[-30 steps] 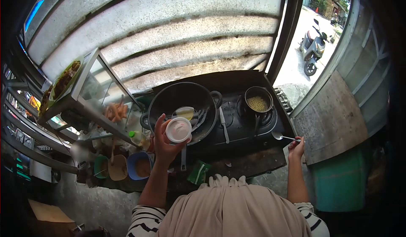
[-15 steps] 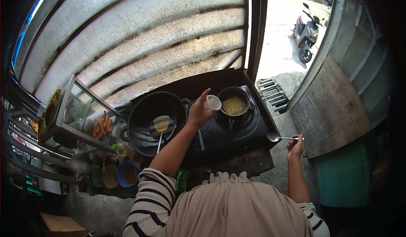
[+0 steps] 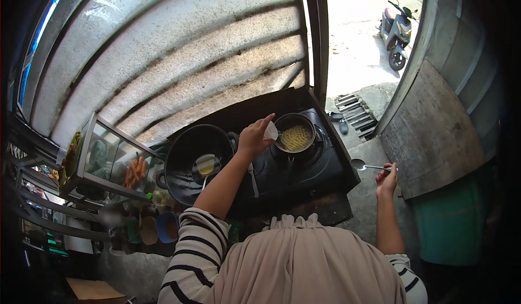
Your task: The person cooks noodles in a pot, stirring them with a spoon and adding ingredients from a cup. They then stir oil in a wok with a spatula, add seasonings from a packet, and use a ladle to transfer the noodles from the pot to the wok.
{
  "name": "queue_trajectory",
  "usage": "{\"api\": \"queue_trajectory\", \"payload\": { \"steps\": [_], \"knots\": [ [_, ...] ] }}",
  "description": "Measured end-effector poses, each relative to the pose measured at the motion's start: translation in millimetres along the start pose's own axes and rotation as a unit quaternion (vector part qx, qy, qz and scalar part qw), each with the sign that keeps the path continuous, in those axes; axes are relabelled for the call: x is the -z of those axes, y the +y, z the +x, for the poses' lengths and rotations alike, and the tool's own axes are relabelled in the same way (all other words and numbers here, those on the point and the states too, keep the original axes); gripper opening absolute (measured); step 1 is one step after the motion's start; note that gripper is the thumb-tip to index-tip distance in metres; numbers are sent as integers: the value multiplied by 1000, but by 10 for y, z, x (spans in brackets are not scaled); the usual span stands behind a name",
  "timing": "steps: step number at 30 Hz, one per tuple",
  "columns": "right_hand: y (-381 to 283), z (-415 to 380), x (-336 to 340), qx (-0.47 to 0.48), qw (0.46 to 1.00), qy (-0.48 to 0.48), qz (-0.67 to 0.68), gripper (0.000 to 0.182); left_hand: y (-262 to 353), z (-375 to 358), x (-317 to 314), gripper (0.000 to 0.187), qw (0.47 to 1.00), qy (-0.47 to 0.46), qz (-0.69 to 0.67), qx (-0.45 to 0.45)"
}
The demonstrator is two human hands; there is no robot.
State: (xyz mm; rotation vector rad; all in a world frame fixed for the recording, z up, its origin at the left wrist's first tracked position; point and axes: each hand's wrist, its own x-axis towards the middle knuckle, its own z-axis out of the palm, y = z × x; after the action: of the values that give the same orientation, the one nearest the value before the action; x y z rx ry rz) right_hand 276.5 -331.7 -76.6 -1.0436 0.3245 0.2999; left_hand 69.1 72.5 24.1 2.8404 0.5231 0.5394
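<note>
My left hand point(image 3: 255, 137) is closed around a small clear plastic cup point(image 3: 271, 131), which is tilted beside the rim of a small pan point(image 3: 309, 123). Yellowish noodles point(image 3: 296, 138) lie in that pan on the stove point(image 3: 331, 165). Off to the right, past the stove's edge, my right hand point(image 3: 386, 180) grips the handle of a metal spoon point(image 3: 358, 164), held out level with its bowl toward the stove. Left of my left forearm stands a large black wok point(image 3: 182, 157) with a ladle point(image 3: 205, 165) of yellow liquid in it.
A glass case point(image 3: 108, 157) with orange food stands at the left, with a green-capped bottle point(image 3: 160, 198) and a blue bowl point(image 3: 166, 227) nearby. A wooden board point(image 3: 434, 135) leans at the right. Outside are sandals point(image 3: 340, 122) and a scooter point(image 3: 398, 32).
The cup in my left hand has tipped over toward the small pan. My right hand with the spoon has shifted slightly right and up. The view has shifted, and sandals now show by the grate.
</note>
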Motion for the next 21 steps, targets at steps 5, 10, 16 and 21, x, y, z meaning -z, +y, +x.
{"api": "queue_trajectory", "payload": {
  "steps": [5,10,16,21],
  "knots": [
    [7,170,-97,-6,1000,-1,8,36,6,114,23,79,999,25,29,-32],
    [39,245,-147,-9,1000,-9,8,36,5,174,43,79,998,34,37,-34],
    [65,259,-129,-15,1000,-6,6,35,-35,219,46,81,998,57,28,-16],
    [62,253,-122,-20,1000,-9,6,35,-24,194,65,83,998,63,11,-7]
  ]
}}
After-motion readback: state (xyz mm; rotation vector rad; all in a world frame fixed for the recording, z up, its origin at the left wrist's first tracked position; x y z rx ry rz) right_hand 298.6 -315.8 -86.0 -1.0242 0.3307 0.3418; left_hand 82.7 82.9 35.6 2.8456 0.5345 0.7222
